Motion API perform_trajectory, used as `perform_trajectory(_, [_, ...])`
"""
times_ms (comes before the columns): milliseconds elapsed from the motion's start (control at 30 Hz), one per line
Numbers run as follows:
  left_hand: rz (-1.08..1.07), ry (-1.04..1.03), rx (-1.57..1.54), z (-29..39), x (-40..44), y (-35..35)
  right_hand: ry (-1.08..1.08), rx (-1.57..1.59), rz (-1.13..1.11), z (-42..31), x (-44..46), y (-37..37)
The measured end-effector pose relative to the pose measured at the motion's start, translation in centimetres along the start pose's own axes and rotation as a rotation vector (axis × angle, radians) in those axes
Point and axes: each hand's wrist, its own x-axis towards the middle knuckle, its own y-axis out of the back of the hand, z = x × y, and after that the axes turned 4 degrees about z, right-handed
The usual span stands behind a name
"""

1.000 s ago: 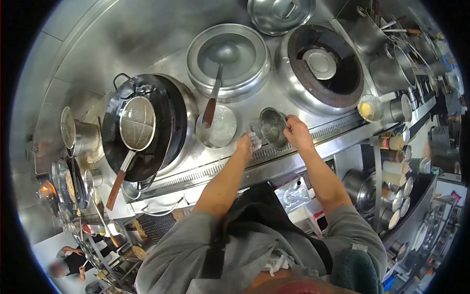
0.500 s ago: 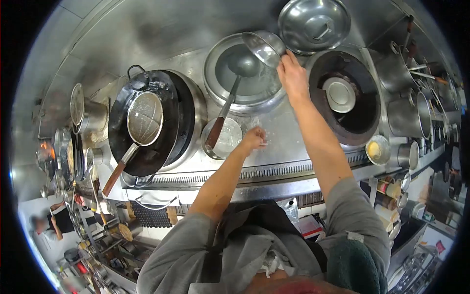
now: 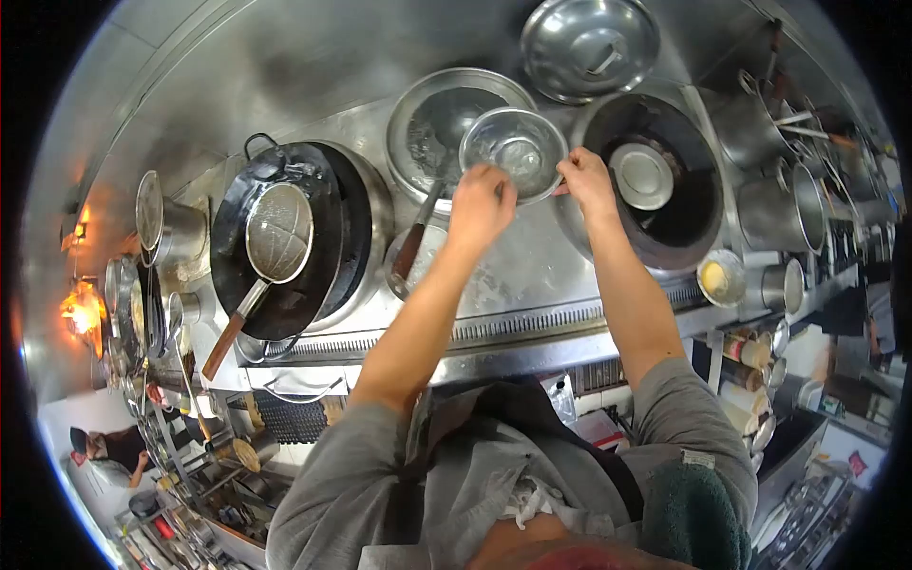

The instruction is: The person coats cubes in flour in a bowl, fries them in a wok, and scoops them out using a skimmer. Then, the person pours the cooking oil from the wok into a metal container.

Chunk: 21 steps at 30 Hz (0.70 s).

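Observation:
A steel bowl (image 3: 528, 125) with a little clear liquid in it is held over the near right rim of a wide steel basin (image 3: 407, 104). My right hand (image 3: 587, 180) pinches the bowl's right rim. Curled at the bowl's near left edge is my left hand (image 3: 483, 207); its fingertips are partly hidden, so what they grip does not show. Just left of that hand, a ladle's wooden handle (image 3: 409, 251) slants out of the basin, and its head is under the water. The handle crosses a small round bowl (image 3: 430, 245), partly covered by my left forearm.
To the left, a mesh strainer (image 3: 280, 233) lies in a black wok (image 3: 228, 204). On the right, a metal bowl (image 3: 641, 177) sits inside a dark burner well (image 3: 703, 180). A steel lid (image 3: 579, 43) leans behind. Flames (image 3: 84, 309) rise at far left, where another person (image 3: 119, 451) stands.
The steel bowl has come down and toward me, from tilted to nearly level. My left hand has risen from the counter to the bowl. The flames at far left have grown.

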Motion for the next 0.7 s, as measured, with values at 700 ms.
perform_trajectory(700, [-0.135,0.954,-0.493,-1.2,-12.3,-9.2,-0.078,-0.461,0.161,9.0,-17.8,9.1])
